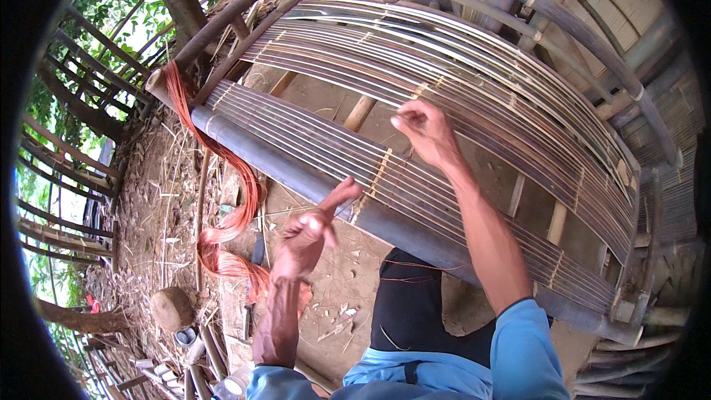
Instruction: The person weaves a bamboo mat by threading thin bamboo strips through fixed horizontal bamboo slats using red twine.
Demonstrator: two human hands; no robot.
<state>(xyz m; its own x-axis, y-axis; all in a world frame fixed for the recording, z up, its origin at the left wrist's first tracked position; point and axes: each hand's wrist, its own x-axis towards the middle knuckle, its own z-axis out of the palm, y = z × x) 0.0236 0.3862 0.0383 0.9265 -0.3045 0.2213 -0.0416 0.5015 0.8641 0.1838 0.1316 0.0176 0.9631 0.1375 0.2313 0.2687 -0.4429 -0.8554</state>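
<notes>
A long bamboo bench or frame (244, 150) slants across in front of me, with thin slats running lengthwise and pale cross-lashings (381, 170) tied over them. My left hand (304, 241) is just off the near pole, its index finger stretched toward the slats and its fingers apart; no held object shows in it. Above the gap between the two slat panels, my right hand (428, 132) is closed in a pinch. What it pinches is too fine to make out. Thin orange strands (415, 267) lie across my dark-trousered leg. A bundle of orange cord (241, 215) hangs over the pole's left end down to the ground.
A cut log piece (172, 308) stands on the leaf-strewn dirt at lower left, near bamboo lengths (213, 352). A dark-handled tool (258, 248) lies by the orange cord. Bamboo railings (70, 167) line the left; a bamboo backrest (518, 0) rises behind the slats.
</notes>
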